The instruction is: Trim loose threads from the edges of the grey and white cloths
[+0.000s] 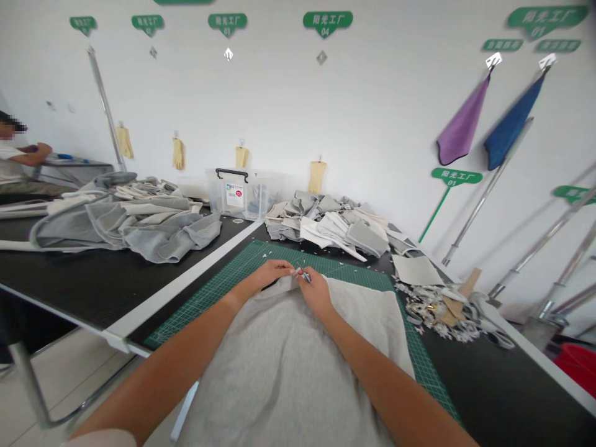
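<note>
A large light-grey cloth (288, 360) lies over the cutting mat and hangs toward me past the table's near edge. My left hand (275, 271) is closed on its far edge, thumb and fingertips pinching it. Right beside it, my right hand (315, 290) is closed round a small dark tool (306, 277), whose kind is mostly hidden by the fingers. The two hands' fingertips nearly meet at the cloth's edge. Beneath the cloth is the green gridded cutting mat (209, 307), with small scraps on its far part.
Behind the mat is a heap of grey and white cloth pieces (333, 223). A clear plastic box (242, 195) stands near the wall. More grey cloth (153, 226) is piled at left. Trimmings (447, 310) lie at right, beside metal poles (488, 192). A person (18, 158) sits far left.
</note>
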Demonstrator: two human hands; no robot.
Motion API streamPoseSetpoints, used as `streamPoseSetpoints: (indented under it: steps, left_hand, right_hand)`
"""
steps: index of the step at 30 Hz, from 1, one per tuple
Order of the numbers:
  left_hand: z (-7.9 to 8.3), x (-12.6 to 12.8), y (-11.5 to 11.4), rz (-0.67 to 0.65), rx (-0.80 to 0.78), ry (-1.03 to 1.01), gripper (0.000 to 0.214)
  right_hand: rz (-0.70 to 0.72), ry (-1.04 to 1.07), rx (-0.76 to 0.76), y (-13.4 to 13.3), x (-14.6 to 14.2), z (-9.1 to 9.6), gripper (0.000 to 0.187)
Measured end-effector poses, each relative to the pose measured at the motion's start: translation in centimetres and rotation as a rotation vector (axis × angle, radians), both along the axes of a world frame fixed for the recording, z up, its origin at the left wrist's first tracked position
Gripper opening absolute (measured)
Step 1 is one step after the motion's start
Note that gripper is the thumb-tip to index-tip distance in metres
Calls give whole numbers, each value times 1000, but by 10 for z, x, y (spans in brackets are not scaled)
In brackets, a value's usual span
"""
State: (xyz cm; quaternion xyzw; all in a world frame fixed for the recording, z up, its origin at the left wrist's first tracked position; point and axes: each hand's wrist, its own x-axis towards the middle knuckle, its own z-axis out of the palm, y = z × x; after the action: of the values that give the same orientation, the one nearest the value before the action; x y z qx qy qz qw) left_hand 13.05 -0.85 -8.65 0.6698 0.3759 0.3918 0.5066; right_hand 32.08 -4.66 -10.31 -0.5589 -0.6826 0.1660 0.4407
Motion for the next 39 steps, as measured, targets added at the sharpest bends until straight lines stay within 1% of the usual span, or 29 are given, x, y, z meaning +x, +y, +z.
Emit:
streamPoseSetpoints:
  steps: [3,7,9,12,17,22,29,39]
  left_hand:
    - [1,1,-2,29,-33,-66,37]
    - [4,3,-8,26,-94,-154,42]
    - [4,4,-9,23,-113,-171,43]
    - [2,5,-7,28,-137,-163,45]
    - [-1,5,-6,11,-156,-168,48]
    - [-1,7,-6,-2,-126,-153,45]
    - [-1,9,-5,33,-15,-73,37]
    - [1,9,-8,48,-5,-59,36]
  right_hand:
    - [7,51,-27,-1,0,2,23]
    - [98,151,-45,-6,-3,6,32]
    - [120,178,-51,-9,-5,7,37]
    - [113,173,-48,-12,-7,7,42]
    - [106,109,-42,-13,-8,8,44]
    - [109,58,-45,-14,-6,7,43]
    - [115,7,-23,-12,-5,5,41]
    - [109,-14,-21,-12,-5,4,41]
